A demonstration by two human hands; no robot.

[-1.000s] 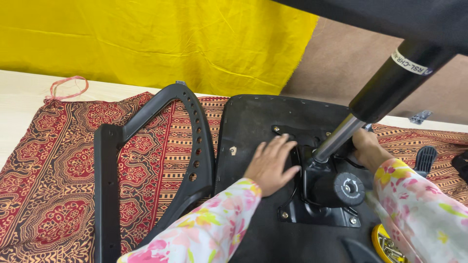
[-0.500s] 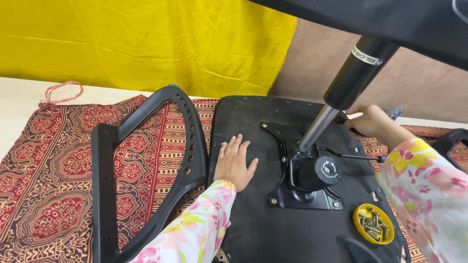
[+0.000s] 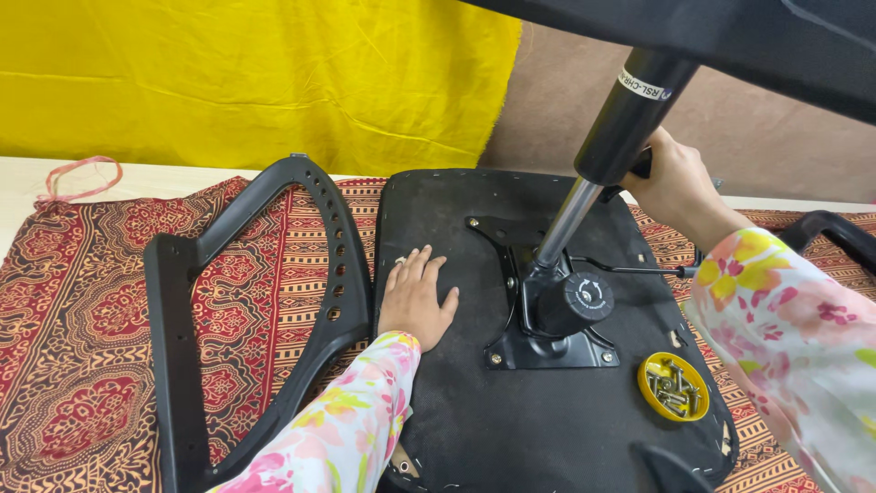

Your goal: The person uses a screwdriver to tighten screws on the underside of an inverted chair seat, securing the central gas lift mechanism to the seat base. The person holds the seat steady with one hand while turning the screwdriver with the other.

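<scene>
Yellow cap (image 3: 673, 386) holding screws sits on upturned seat base (image 3: 474, 237). White label band rings gas cylinder (image 3: 630, 114). Right hand (image 3: 680, 187) fingers closed around cylinder; left hand (image 3: 418, 298) flat, fingers spread on base.

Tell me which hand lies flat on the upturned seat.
The left hand, palm down on the black seat underside beside the metal mechanism. The right hand grips the gas cylinder instead.
</scene>
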